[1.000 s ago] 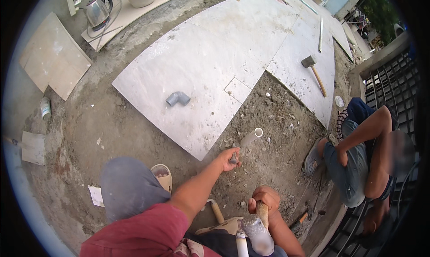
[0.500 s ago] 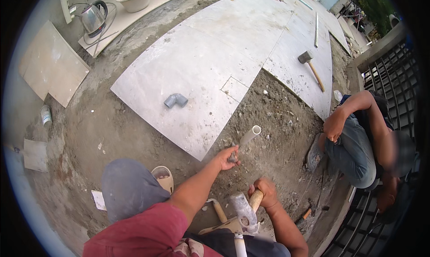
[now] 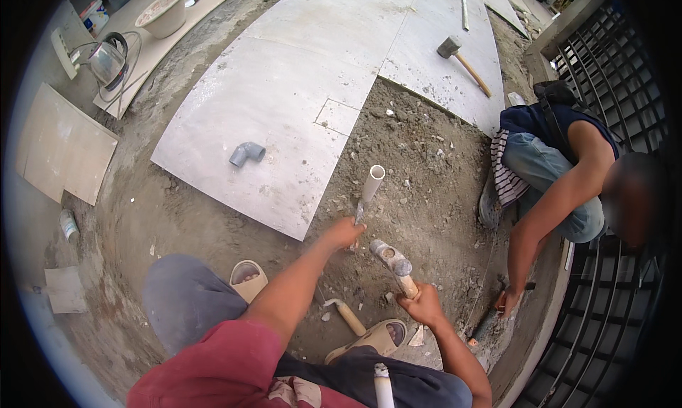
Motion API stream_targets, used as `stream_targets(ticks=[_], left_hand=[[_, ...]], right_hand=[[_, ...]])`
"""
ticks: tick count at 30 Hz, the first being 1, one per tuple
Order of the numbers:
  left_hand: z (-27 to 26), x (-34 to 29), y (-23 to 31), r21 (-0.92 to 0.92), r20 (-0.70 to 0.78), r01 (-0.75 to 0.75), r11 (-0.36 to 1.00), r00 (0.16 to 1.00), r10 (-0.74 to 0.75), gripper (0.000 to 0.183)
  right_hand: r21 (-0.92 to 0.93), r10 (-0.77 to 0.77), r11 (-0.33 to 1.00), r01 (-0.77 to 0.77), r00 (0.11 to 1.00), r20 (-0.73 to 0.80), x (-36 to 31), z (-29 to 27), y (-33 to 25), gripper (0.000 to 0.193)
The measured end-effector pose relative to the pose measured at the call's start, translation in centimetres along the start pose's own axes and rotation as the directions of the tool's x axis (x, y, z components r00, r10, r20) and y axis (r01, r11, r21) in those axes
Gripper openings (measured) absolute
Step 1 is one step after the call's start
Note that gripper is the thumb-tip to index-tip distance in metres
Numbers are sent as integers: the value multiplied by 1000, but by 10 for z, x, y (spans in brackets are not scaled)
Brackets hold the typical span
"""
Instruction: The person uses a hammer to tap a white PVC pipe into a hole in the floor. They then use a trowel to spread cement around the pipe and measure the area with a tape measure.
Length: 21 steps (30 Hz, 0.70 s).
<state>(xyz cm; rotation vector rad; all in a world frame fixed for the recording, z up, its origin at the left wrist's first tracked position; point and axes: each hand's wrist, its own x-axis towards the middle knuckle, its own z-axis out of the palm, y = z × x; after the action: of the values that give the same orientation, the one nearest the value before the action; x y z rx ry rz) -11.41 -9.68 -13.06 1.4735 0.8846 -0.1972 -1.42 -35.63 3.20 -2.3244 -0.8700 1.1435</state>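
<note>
My left hand point(image 3: 346, 232) is closed low beside an upright white pipe point(image 3: 371, 182) that stands out of the rubble. A small grey piece shows between this fist and the pipe; what the fingers grip is mostly hidden. In my right hand point(image 3: 424, 303) is a hammer point(image 3: 392, 257) with a grey metal head and a short wooden handle. Its head is raised just right of and below my left hand. A grey pipe elbow point(image 3: 247, 154) lies on the large pale tile point(image 3: 284, 102) ahead.
A mallet point(image 3: 462, 63) rests on the tiles. At right a co-worker point(image 3: 561, 173) crouches by a barred gate point(image 3: 604, 74), one hand on a dark-handled tool point(image 3: 486, 323). A wooden-handled tool point(image 3: 349, 318) lies near my foot. A kettle point(image 3: 108, 61) and a basin point(image 3: 161, 13) stand far left.
The hammer has swung up and forward from near my lap toward my left hand. My left fist is now against the pipe's lower part. The co-worker has reached down to the ground.
</note>
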Motion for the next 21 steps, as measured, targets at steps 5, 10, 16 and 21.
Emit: stream_targets(ticks=[5, 10, 16, 21], left_hand=[[62, -11, 34, -554, 225, 289, 781, 955, -193, 30], [82, 5, 55, -903, 237, 301, 306, 944, -229, 20], [85, 17, 72, -941, 259, 310, 134, 917, -303, 18], [87, 26, 62, -922, 289, 340, 188, 923, -254, 20]], right_hand=[[242, 78, 969, -54, 993, -89, -15, -6, 5, 25], [333, -91, 930, 155, 975, -201, -35, -40, -23, 28], [260, -630, 484, 836, 539, -559, -62, -91, -97, 26], [-180, -467, 884, 430, 810, -356, 16, -21, 41, 21]])
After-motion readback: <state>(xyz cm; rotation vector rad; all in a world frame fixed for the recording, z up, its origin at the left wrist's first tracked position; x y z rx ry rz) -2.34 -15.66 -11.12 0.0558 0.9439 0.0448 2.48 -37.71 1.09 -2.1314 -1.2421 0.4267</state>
